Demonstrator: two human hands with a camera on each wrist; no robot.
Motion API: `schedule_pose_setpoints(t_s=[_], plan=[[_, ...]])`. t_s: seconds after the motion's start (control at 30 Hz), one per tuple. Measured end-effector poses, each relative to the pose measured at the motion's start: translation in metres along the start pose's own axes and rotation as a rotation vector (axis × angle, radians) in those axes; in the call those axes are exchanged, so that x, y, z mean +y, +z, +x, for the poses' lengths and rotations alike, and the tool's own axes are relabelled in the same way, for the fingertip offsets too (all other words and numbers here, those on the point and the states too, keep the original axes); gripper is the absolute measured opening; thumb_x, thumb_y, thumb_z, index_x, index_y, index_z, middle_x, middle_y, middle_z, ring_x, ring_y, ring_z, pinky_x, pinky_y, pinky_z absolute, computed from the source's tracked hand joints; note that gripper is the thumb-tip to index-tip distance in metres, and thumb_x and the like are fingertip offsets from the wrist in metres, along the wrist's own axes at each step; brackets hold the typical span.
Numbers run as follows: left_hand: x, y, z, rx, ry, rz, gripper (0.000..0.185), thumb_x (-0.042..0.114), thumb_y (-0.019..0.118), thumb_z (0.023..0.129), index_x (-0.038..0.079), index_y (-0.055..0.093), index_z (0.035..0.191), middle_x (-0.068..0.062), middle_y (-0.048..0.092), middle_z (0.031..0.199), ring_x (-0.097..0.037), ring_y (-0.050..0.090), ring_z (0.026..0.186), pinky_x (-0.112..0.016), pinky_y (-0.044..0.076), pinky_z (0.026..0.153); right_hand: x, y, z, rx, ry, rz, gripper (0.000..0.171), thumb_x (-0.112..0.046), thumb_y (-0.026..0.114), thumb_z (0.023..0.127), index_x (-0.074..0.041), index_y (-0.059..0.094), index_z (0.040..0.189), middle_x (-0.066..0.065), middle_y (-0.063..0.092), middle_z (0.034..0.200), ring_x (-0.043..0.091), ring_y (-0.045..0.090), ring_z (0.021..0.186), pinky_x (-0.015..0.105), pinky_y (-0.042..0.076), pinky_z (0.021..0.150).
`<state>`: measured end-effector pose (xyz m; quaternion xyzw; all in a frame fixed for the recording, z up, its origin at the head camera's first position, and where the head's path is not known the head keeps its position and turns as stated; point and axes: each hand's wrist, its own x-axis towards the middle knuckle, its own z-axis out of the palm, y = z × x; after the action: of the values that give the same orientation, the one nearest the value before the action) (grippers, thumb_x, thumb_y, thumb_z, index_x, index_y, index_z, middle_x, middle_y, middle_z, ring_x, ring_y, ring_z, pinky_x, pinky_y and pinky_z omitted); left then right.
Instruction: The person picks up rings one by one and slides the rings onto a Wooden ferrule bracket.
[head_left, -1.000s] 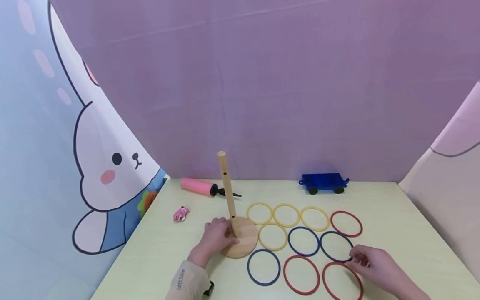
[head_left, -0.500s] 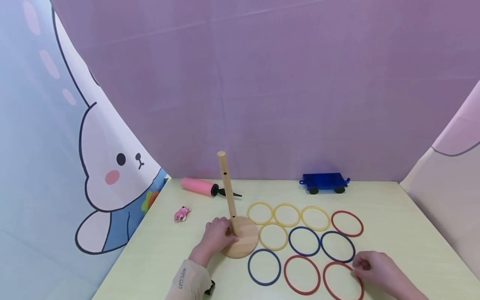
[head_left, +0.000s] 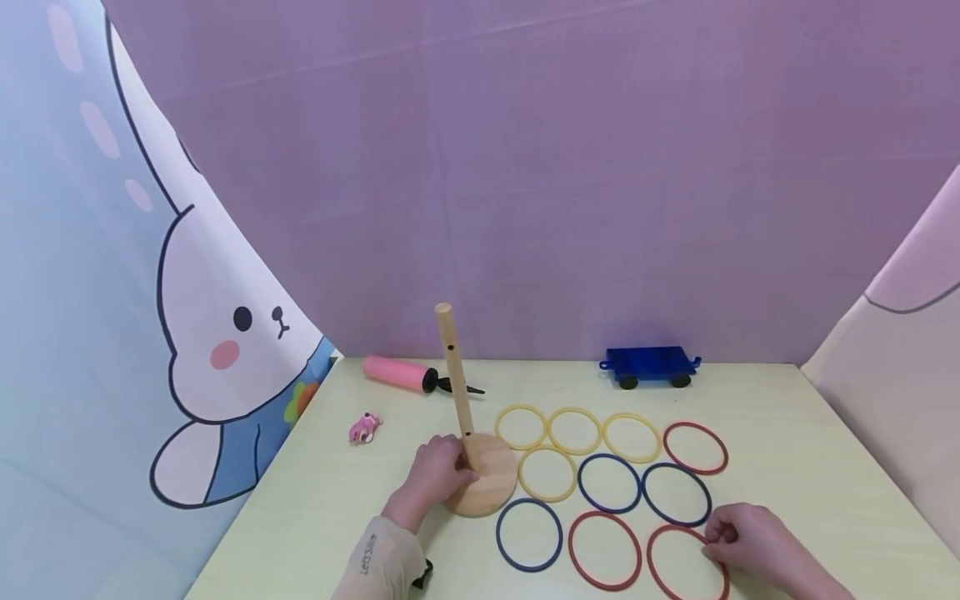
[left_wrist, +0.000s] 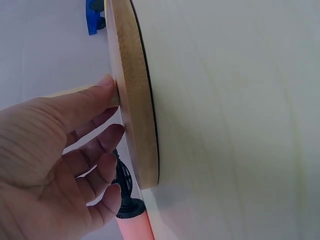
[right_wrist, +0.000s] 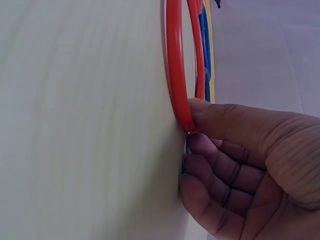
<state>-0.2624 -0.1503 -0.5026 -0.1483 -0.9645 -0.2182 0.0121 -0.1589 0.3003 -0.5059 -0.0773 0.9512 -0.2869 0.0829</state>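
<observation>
left hand (head_left: pixel 435 475) holds peg stand (head_left: pixel 480 483), fingers curled | right hand (head_left: pixel 738 537) pinches red ring (head_left: pixel 686 562) on desk (head_left: pixel 787 450) | right forearm cut off

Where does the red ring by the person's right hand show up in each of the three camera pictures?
Head view: the red ring lies at the lower right of the table, nearest ring, with the right hand at its right edge.
Left wrist view: not in it.
Right wrist view: the same ring runs edge-on down from the top centre, the thumb on it.
Shared landmark: the pale yellow-green table, which fills the left of the right wrist view.
</observation>
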Motion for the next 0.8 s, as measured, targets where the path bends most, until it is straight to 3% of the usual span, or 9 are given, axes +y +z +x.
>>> schedule_pose_setpoints(t_s=[0.37,0.8], plan=[[0.001,0.0,0.001,-0.001,-0.015,-0.03,0.024,0.023,0.083,0.077,0.01,0.07,0.093,0.006,0.054,0.075,-0.016,0.046,0.074,-0.034,0.039,0.069,-0.006,0.001,0.001,-0.009,0.093,0.03,0.016,-0.009,0.077,0.076,-0.013,0.064,0.07,-0.005,0.056,0.063,0.012,0.049,0.06,0.023,0.038,0.057],[0.005,0.0,0.0,0.003,-0.056,-0.067,0.026,0.02,0.083,0.077,0.008,0.068,0.094,0.003,0.055,0.077,-0.017,0.047,0.073,-0.034,0.042,0.068,0.004,-0.01,-0.005,-0.058,-0.021,0.165,0.009,-0.009,0.072,0.081,-0.009,0.066,0.075,-0.002,0.059,0.066,0.01,0.053,0.054,0.025,0.046,0.048]])
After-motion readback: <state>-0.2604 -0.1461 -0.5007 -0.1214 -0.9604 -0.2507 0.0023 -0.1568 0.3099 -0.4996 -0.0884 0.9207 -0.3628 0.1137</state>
